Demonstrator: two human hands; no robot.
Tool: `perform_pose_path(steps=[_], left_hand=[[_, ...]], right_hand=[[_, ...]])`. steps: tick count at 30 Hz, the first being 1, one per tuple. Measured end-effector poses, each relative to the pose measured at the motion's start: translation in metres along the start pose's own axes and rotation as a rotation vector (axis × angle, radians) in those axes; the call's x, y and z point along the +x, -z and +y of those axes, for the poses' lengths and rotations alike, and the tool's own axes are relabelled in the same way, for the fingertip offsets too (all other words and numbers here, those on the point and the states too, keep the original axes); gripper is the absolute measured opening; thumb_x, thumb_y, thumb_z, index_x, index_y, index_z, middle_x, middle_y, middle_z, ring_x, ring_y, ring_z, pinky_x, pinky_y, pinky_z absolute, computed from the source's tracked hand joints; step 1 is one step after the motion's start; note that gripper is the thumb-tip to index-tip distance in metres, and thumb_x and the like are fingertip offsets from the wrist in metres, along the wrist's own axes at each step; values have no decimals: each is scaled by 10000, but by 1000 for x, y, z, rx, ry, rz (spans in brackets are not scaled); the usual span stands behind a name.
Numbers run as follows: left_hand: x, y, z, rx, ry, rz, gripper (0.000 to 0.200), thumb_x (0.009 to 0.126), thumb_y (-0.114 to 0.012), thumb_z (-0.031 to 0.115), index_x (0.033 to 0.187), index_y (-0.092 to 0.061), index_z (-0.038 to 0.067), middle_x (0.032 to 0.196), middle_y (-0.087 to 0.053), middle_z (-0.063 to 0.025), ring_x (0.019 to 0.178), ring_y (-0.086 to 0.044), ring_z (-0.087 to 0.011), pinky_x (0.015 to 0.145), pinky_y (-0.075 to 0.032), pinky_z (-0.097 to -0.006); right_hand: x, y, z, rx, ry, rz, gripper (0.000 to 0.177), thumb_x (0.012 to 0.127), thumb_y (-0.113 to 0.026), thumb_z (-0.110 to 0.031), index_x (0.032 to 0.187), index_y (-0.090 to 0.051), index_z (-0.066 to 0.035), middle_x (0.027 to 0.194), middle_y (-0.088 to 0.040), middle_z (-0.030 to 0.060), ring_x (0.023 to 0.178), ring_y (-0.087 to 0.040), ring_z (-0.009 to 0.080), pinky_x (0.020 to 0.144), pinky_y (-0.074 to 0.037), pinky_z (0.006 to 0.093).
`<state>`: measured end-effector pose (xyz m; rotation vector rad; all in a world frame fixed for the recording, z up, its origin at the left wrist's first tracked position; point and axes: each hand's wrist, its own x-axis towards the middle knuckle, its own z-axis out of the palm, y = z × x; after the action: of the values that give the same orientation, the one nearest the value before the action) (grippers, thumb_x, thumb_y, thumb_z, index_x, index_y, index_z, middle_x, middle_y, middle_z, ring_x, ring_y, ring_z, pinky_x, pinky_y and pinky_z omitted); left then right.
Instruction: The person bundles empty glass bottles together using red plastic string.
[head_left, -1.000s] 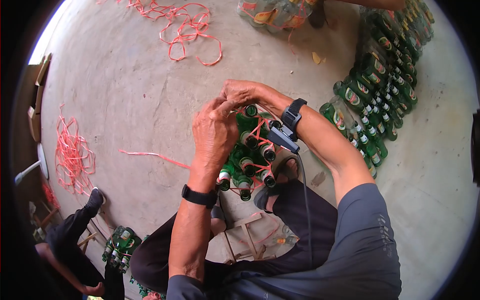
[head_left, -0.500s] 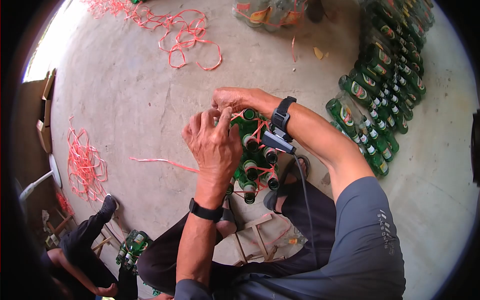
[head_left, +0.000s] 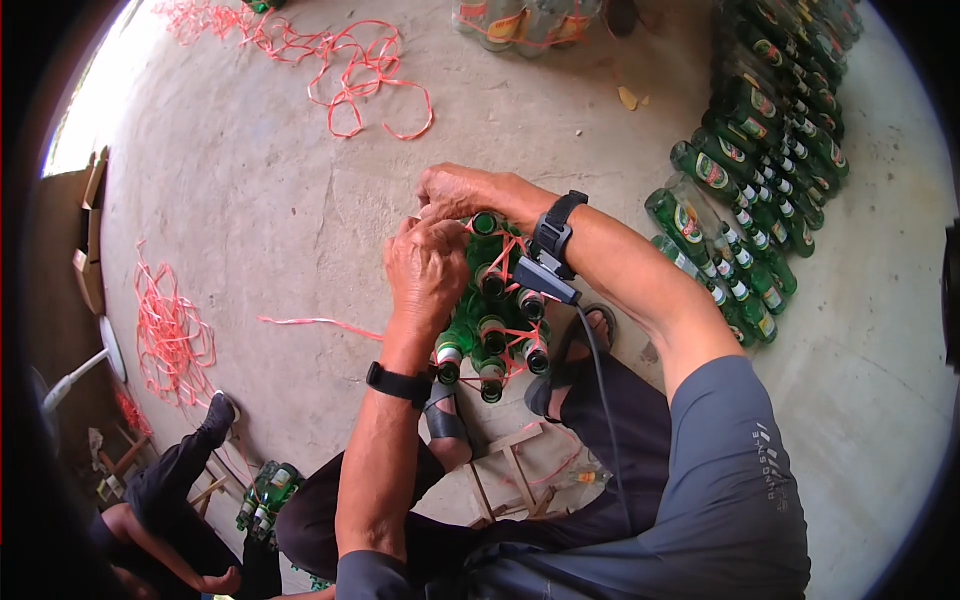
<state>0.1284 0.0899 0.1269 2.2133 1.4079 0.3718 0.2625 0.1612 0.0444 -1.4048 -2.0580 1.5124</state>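
A bundle of green glass bottles [head_left: 491,330] stands upright between my feet, red plastic string [head_left: 508,262] wound around and between the necks. My left hand [head_left: 425,265] is at the bundle's far left edge, its fingers curled and pressed together on the string. My right hand [head_left: 455,192] reaches across the far side of the bundle, closed in a pinch beside the left fingertips. The fingertips are partly hidden, but a bit of string shows close to them. A loose string end [head_left: 320,323] trails left on the floor from under my left forearm.
Rows of green bottles [head_left: 740,200] lie stacked at right. Clear bottles [head_left: 525,25] stand tied at the far side. Loose string heaps [head_left: 172,330] lie on the floor. Another person's leg [head_left: 175,470] and more green bottles [head_left: 270,495] are at lower left. A wooden stool [head_left: 515,475] is below me.
My left hand has moved away from me and its raised, spread fingers have curled in next to the right hand. My right hand has shifted slightly up and left.
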Motion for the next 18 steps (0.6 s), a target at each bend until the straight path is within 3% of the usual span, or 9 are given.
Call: perform_pose_path(steps=[4,6,7,9,10,12,13,16,18], left_hand=[[2,-7,-9,-213,26,-17,176,753,-647,128,863,-712,7,697,-646,-172,667,-610,-285,651,-477,-388],[5,-7,-11,-307,100,-84,180,757,-648,130,857,-707,-8,659,-627,-157,627,-592,-240,629,-470,-366],[5,-5,-11,-401,178,-161,186,761,-648,131,851,-702,-23,620,-608,-142,587,-575,-195,608,-464,-344],[7,0,-8,-460,238,-199,199,761,-654,135,848,-696,-40,618,-601,-110,590,-553,-161,599,-458,-334],[8,3,-6,-517,300,-247,215,762,-660,139,845,-689,-57,616,-594,-78,593,-530,-126,591,-451,-324],[10,12,-2,-607,351,-298,224,767,-666,146,839,-685,-66,631,-604,-59,593,-535,-129,584,-447,-322],[10,16,0,-690,406,-359,236,773,-671,153,833,-680,-74,646,-615,-41,593,-540,-132,577,-443,-321],[13,11,-9,-706,394,-410,230,780,-680,169,818,-684,-58,656,-611,-21,594,-524,-119,563,-423,-306],[13,8,-12,-739,400,-401,224,777,-684,172,805,-684,-50,656,-602,-15,594,-511,-112,560,-410,-295]], right_hand=[[-11,11,-4,-52,13,18,481,673,-679,-413,742,-611,58,599,-518,200,534,-468,252,517,-406,403],[-17,21,-14,-128,-158,28,340,743,-669,-313,836,-673,14,736,-657,191,692,-631,295,644,-495,397],[-24,26,-21,-138,-155,27,340,743,-669,-313,836,-673,14,736,-657,191,692,-631,295,644,-495,397],[-44,37,-38,-196,-187,246,282,772,-630,-263,835,-676,8,752,-656,197,720,-640,335,668,-500,411],[-55,38,-44,-207,-184,245,282,772,-630,-263,835,-676,8,752,-656,197,720,-640,335,668,-500,411],[-80,38,-58,-341,-151,765,256,785,-611,-247,846,-677,-7,770,-655,194,750,-644,350,678,-498,426],[-93,38,-78,-244,-103,887,257,771,-613,-249,702,-660,-6,684,-620,224,725,-643,382,682,-508,478],[-127,30,-101,-303,-276,617,250,779,-618,-264,713,-667,-28,671,-633,203,691,-643,386,667,-511,483],[-140,6,-102,-262,-281,552,238,784,-612,-260,727,-670,-36,653,-631,198,669,-640,395,647,-512,483]])
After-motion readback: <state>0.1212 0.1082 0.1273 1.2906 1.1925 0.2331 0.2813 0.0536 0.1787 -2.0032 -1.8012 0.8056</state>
